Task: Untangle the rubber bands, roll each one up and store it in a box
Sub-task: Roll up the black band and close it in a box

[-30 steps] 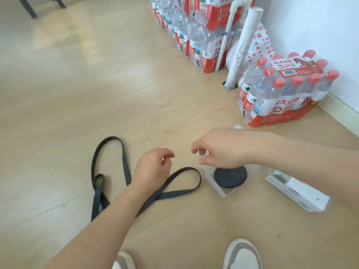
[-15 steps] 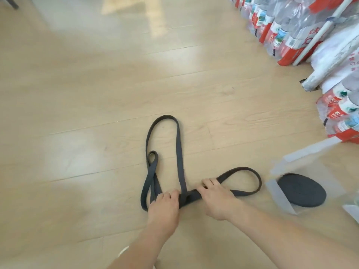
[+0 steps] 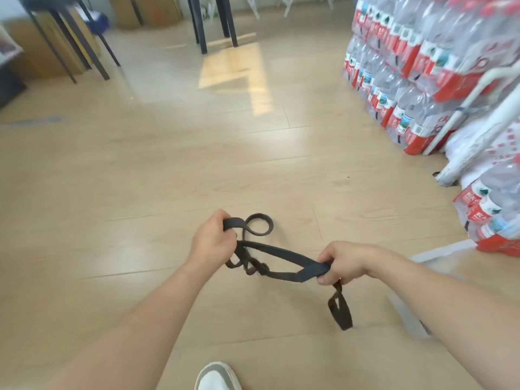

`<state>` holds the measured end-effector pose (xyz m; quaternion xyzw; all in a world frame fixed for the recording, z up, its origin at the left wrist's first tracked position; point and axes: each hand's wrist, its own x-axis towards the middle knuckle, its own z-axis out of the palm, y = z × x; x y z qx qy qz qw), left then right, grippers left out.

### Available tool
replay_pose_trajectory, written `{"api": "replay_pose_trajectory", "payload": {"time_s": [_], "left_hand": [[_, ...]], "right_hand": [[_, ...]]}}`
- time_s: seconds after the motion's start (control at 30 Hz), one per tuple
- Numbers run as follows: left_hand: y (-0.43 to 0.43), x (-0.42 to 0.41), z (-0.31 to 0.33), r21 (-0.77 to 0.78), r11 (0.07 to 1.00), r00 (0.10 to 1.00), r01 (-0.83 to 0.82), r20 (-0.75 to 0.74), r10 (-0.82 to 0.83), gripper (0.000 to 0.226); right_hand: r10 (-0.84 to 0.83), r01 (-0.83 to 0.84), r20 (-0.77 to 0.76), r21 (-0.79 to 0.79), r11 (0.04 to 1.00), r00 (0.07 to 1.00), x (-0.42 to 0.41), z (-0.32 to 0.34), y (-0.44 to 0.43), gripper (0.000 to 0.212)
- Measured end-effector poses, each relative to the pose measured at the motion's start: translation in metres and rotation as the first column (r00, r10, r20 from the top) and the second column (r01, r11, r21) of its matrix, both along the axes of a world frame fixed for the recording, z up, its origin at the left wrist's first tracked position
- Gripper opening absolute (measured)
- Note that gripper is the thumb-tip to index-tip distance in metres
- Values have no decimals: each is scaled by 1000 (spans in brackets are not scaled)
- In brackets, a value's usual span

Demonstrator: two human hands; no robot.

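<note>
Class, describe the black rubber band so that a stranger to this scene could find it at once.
Start from the stacked packs of red-labelled water bottles along the right, then look down the pale wooden floor to the two bare hands. The flat black rubber band stretches between the left hand and right hand, the only dark, looping strap there.

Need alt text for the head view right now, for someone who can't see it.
Both hands hold a tangled black rubber band above a wooden floor: the left hand grips one looped end, the right hand the other. Packs of bottled water are stacked at right.
</note>
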<state>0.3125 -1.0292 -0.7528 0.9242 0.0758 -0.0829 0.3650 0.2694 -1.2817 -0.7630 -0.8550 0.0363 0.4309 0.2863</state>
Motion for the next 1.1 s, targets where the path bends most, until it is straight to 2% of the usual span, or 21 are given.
{"api": "replay_pose_trajectory", "payload": {"time_s": [0.07,0.17,0.27,0.4,0.5,0.53,0.57,0.6,0.63,0.67,0.7,0.77,0.83,0.87,0.93,0.97,1.03,1.1], "left_hand": [[11,1,46,-75,991,987,-109,107,117,25],[29,-7,108,-262,934,950,-242,132,283,21],[49,-40,161,-230,947,942,-222,199,269,21],[63,-85,204,-206,959,941,-195,235,242,17],[58,-105,228,-374,900,936,-224,175,306,20],[54,-109,234,-436,874,939,-214,156,308,22],[49,-112,239,-500,843,943,-196,141,302,25],[44,-114,242,-567,804,945,-179,127,300,27],[39,-115,244,-628,760,946,-168,113,303,28],[34,-114,245,-681,714,946,-163,98,309,27],[29,-114,244,-724,670,946,-163,77,314,24],[19,-110,242,-787,596,953,-162,31,301,13],[11,-104,238,-823,546,963,-159,-8,268,10],[9,-101,236,-830,534,966,-161,-22,257,10],[8,-93,233,-839,515,967,-178,-52,251,11],[9,-89,232,-846,498,965,-191,-67,255,12],[13,-81,230,-866,453,956,-212,-88,279,12],[19,-74,230,-893,388,941,-228,-100,323,12]], "right_hand": [[32,-32,-2,-32,999,999,-9,42,-2,15],[-6,6,17,-11,1000,1000,-26,93,-9,10],[-108,94,134,105,990,985,-48,146,-9,10],[-153,53,385,259,964,910,-73,227,7,6],[-193,2,503,356,935,842,-92,270,11,15],[-171,-10,529,322,947,831,-96,279,11,15],[-102,-26,551,220,975,828,-99,285,12,17],[31,-57,564,28,998,825,-99,287,13,29],[179,-88,546,-189,978,818,-100,286,17,48],[288,-124,523,-326,937,802,-100,282,24,68],[327,-165,520,-334,928,789,-101,274,35,83],[249,-231,525,-102,968,814,-101,245,63,99],[114,-202,500,126,971,858,-98,207,90,108],[38,-155,470,213,965,882,-95,189,98,105],[-68,-86,409,346,934,910,-89,163,107,81],[-82,-76,413,353,932,907,-86,154,109,64],[-55,-77,452,269,960,891,-79,143,110,31],[16,-117,447,200,973,894,-71,137,108,12]]}}
